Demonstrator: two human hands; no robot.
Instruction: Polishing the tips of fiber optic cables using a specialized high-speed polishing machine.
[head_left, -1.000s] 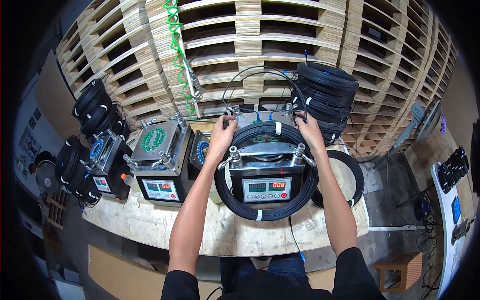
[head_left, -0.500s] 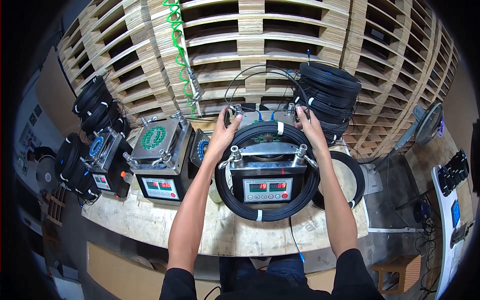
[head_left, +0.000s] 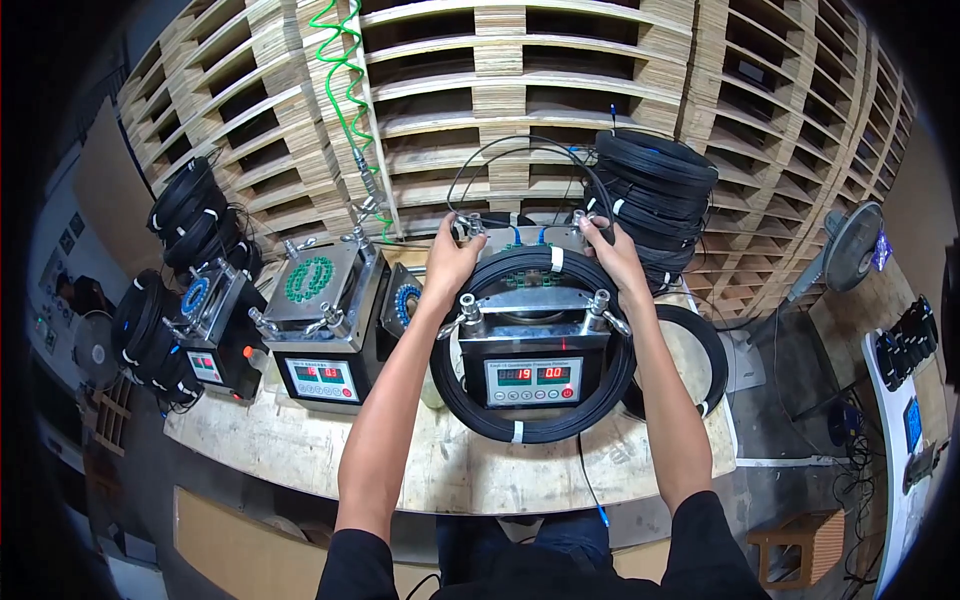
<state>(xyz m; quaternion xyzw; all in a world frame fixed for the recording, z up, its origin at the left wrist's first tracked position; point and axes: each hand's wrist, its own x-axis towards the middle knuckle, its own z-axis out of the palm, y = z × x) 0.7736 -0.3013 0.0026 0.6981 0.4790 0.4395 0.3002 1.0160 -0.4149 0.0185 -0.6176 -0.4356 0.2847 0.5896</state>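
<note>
In front of me stands a metal-topped polishing machine [head_left: 532, 342] with a lit red digital display [head_left: 533, 382]. A coil of black cable [head_left: 520, 431], bound with white tape, hangs round its front and over its top plate. Two blue-ended connectors [head_left: 541, 236] stick up from the plate's far part. My left hand [head_left: 452, 262] is closed on the far left clamp knob [head_left: 476, 224]. My right hand [head_left: 617, 260] pinches the far right clamp knob [head_left: 580, 220]. Both near clamp knobs [head_left: 468, 304] are untouched.
Left are two similar machines, one with a green ring of fittings [head_left: 309, 279], one with a blue ring [head_left: 195, 295]. Stacked black cable coils [head_left: 655, 190] rise at the back right; another coil [head_left: 717, 365] lies below. A green spiral air hose [head_left: 335, 75] hangs before wooden pallets [head_left: 500, 100].
My right hand has shifted slightly inward onto its clamp knob. The right-hand display reading has changed. The green hose's lower end and nozzle have swung left. The cable coil stays in place.
</note>
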